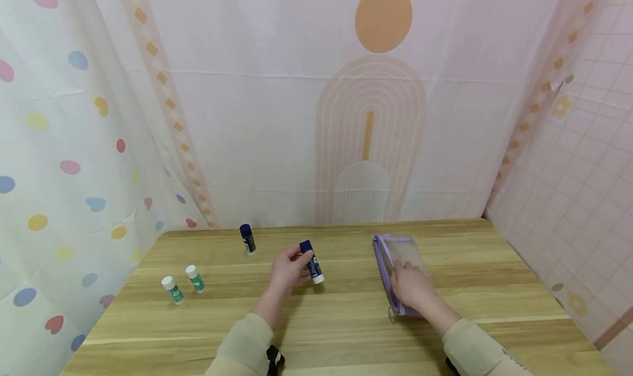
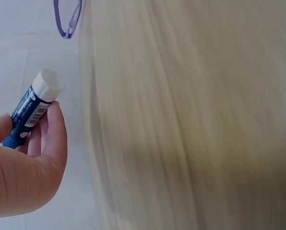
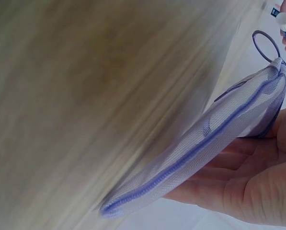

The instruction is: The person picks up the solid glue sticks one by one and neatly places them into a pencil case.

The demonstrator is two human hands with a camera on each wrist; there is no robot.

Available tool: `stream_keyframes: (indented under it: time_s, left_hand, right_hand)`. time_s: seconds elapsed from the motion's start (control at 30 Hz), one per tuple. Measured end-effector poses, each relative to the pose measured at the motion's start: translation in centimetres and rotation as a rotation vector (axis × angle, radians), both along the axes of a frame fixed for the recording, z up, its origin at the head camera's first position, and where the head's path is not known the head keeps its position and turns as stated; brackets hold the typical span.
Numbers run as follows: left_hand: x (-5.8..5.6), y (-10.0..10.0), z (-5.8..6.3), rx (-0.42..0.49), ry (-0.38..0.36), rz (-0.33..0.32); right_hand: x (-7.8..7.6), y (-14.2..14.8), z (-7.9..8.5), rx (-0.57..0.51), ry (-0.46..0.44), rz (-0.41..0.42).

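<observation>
My left hand (image 1: 289, 269) holds a navy glue stick (image 1: 315, 269) between thumb and fingers, raised over the table, its white end tilted down. In the left wrist view the glue stick (image 2: 32, 108) shows its label and barcode. A purple-trimmed mesh zip pouch (image 1: 420, 255) lies at the right, with a ring at its near end. My right hand (image 1: 412, 288) grips the pouch by its mesh near the zipper side. Seen from the right wrist, the fingers (image 3: 229, 163) go behind the pouch (image 3: 200, 139), so their tips are hidden.
Another navy glue stick (image 1: 248, 239) stands near the back edge of the wooden table (image 1: 346, 332). Two green glue sticks with white caps, one nearer (image 1: 173, 291) and one farther (image 1: 195, 279), stand at the left. Patterned curtains (image 1: 267, 145) hang behind and beside the table.
</observation>
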State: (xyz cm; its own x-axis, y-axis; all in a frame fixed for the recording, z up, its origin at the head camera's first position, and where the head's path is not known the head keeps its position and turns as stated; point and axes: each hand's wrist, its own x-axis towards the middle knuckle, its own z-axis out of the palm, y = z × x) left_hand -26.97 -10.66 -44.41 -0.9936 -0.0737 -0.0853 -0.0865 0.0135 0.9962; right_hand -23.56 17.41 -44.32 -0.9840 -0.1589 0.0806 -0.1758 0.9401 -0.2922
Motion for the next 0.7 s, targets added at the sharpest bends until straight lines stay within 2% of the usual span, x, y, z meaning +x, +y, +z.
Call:
stream_keyframes:
  time_s: [0.2, 0.7]
  left_hand:
    - [0.0, 1.5, 0.2, 0.016, -0.037, -0.023]
    - [0.4, 5.8, 0.3, 0.024, -0.052, -0.076]
  right_hand:
    - [0.1, 0.0, 0.1, -0.005, 0.004, 0.008]
    - [0.1, -0.1, 0.3, -0.011, -0.026, -0.015]
